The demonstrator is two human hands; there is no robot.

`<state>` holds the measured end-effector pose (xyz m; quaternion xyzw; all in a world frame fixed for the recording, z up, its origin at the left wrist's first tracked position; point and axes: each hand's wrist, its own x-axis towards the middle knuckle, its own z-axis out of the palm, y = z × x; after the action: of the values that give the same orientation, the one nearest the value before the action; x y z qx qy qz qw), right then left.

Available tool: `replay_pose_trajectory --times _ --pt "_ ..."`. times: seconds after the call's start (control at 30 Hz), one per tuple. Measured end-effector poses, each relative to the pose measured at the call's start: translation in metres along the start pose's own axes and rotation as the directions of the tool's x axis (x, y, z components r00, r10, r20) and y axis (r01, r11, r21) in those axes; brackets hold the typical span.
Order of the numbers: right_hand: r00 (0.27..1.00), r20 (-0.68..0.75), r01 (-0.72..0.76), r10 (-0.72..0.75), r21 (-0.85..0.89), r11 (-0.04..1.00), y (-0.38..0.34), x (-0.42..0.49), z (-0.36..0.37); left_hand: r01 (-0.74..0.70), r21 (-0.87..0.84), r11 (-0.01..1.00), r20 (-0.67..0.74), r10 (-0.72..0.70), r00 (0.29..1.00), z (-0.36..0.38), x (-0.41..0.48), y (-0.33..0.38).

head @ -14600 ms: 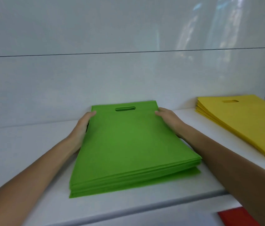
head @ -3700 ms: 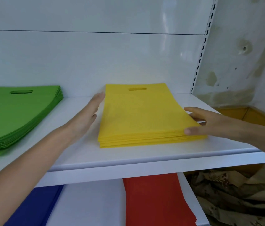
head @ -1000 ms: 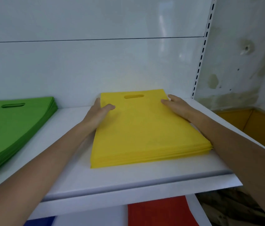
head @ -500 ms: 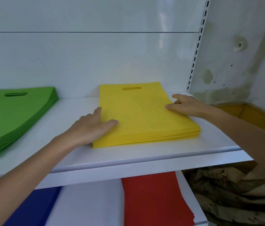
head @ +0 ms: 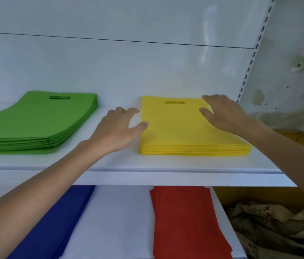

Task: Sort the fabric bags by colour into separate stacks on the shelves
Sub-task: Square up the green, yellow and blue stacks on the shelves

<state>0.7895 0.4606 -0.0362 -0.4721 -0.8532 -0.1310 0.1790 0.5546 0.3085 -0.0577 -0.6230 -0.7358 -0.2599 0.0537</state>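
Risk, left to right: green stack at mid left of the frame fans out at its front edge, so a knock from the left forearm could slide thin bags off the upper shelf. Left hand sits just left of the yellow stack, fingers spread and straight, thumb tip touching the stack's left edge. A sideways shove there would likely skew the top bags, not the whole pile. Yellow stack lies centre right on the upper shelf, edges squared. Right hand is over its far right corner, fingers spread and flat, gripping nothing; contact with the top bag can't be told. Dragging that hand back could pull the top bag askew.

Versus half a second back: left hand was at the front left corner with its thumb on top, and is now further back and off the top. Right hand was beside the right edge and is now over the far corner.
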Motion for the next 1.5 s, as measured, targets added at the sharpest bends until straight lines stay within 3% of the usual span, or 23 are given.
replay_pose_trajectory --times 0.1,0.2,0.3,0.43,0.5,0.57,0.67,0.77,0.83,0.9,1.0,1.07,1.27,1.37,1.5 --pt "0.98 -0.172 0.135 -0.101 0.194 0.972 -0.068 -0.004 -0.016 -0.066 -0.11 0.992 -0.197 0.043 0.98 -0.028 -0.028 -0.036" --pt "0.922 -0.308 0.319 -0.236 0.256 0.913 -0.147 -0.02 -0.018 -0.079 -0.126 0.989 -0.306 0.037 0.951 -0.053 -0.068 -0.075" --pt "0.814 -0.442 0.512 -0.377 0.239 0.825 -0.223 -0.041 -0.013 -0.077 -0.101 0.992 -0.326 0.04 0.945 -0.073 -0.116 -0.119" --pt "0.716 -0.542 0.659 -0.44 0.316 0.683 -0.311 -0.085 0.003 -0.075 -0.132 0.988 -0.323 0.028 0.946 -0.091 -0.188 -0.179" --pt "0.686 -0.529 0.709 -0.499 0.334 0.62 -0.348 -0.114 0.024 -0.059 -0.156 0.986 -0.283 0.013 0.959 -0.084 -0.227 -0.207" --pt "0.7 -0.439 0.713 -0.563 0.378 0.591 -0.376 -0.142 0.053 -0.033 -0.169 0.985 -0.212 -0.004 0.977 -0.067 -0.263 -0.238" --pt "0.783 -0.206 0.601 -0.587 0.493 0.629 -0.398 -0.177 0.111 0.106 -0.215 0.971 -0.076 -0.124 0.989 -0.029 -0.308 -0.291" --pt "0.865 0.118 0.341 -0.487 0.574 0.745 -0.403 -0.198 0.174 0.302 -0.255 0.919 0.003 -0.311 0.95 0.009 -0.337 -0.34" --pt "0.832 0.334 0.208 -0.444 0.553 0.807 -0.403 -0.203 0.21 0.408 -0.234 0.882 0.024 -0.414 0.91 0.031 -0.343 -0.372" --pt "0.786 0.46 0.147 -0.413 0.51 0.848 -0.402 -0.198 0.237 0.492 -0.218 0.843 0.044 -0.495 0.868 0.048 -0.337 -0.397" --pt "0.777 0.519 0.092 -0.358 0.468 0.879 -0.405 -0.18 0.274 0.589 -0.189 0.786 0.023 -0.596 0.803 0.072 -0.326 -0.429" --pt "0.803 0.52 0.033 -0.293 0.451 0.892 -0.409 -0.17 0.295 0.593 -0.171 0.787 0.024 -0.598 0.801 0.087 -0.315 -0.453" --pt "0.839 0.535 -0.188 -0.096 0.452 0.872 -0.408 -0.182 0.331 0.658 -0.168 0.734 0.226 -0.621 0.75 0.121 -0.316 -0.49" --pt "0.863 0.504 -0.312 0.044 0.461 0.831 -0.418 -0.208 0.352 0.647 -0.223 0.729 0.208 -0.613 0.762 0.123 -0.332 -0.492" --pt "0.873 0.462 -0.374 0.154 0.433 0.82 -0.437 -0.218 0.363 0.592 -0.186 0.784 0.217 -0.555 0.803 0.119 -0.333 -0.502"
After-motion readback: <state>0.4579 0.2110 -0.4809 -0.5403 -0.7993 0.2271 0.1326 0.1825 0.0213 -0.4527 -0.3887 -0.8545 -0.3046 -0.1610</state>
